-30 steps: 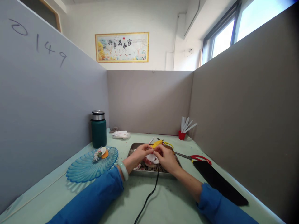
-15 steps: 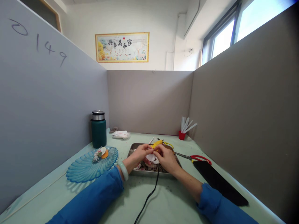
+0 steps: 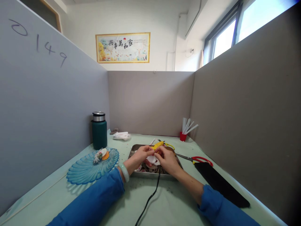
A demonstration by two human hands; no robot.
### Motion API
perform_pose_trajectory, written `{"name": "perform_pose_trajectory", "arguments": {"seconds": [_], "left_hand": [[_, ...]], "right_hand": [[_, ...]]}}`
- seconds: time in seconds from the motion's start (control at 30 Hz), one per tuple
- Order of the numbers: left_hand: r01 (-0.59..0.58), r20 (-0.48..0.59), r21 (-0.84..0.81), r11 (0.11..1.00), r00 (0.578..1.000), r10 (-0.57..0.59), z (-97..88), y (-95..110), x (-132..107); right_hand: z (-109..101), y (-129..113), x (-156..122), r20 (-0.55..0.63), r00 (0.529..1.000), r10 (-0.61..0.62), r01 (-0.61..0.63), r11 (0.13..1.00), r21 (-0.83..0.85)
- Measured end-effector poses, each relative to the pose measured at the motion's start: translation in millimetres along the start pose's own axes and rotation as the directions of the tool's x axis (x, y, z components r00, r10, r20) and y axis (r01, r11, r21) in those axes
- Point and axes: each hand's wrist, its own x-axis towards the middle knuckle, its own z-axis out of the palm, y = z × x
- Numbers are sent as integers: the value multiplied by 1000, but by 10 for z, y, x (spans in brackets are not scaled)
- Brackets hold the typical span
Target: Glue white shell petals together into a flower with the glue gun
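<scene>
My left hand (image 3: 142, 154) and my right hand (image 3: 168, 159) meet above a metal tray (image 3: 152, 174), fingertips pinched together. Whatever is between the fingertips is too small or too hidden to name. Just below them shows a white, thin-looking piece (image 3: 154, 160); I cannot tell whether it is held or lies in the tray. Dark and pale bits that look like shells (image 3: 148, 168) fill the tray's near part. Behind my fingers lies a yellow glue gun (image 3: 158, 145), partly covered by my hands. A black cord (image 3: 150, 197) runs from the tray toward me.
At left, a blue glass plate (image 3: 87, 168) carries small shell-like pieces (image 3: 102, 154), with a green bottle (image 3: 99, 133) behind. Red-handled scissors (image 3: 202, 160) and a black flat strip (image 3: 221, 183) lie right. Farther back are a red cup (image 3: 183, 136) of white sticks and a white packet (image 3: 121, 135).
</scene>
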Motion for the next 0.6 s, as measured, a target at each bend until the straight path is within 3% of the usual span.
{"name": "perform_pose_trajectory", "arguments": {"seconds": [0.6], "left_hand": [[-19, 25, -8, 1000, 1000, 19, 4, 13, -14]], "right_hand": [[2, 0, 1, -8, 1000, 7, -7, 1000, -8]]}}
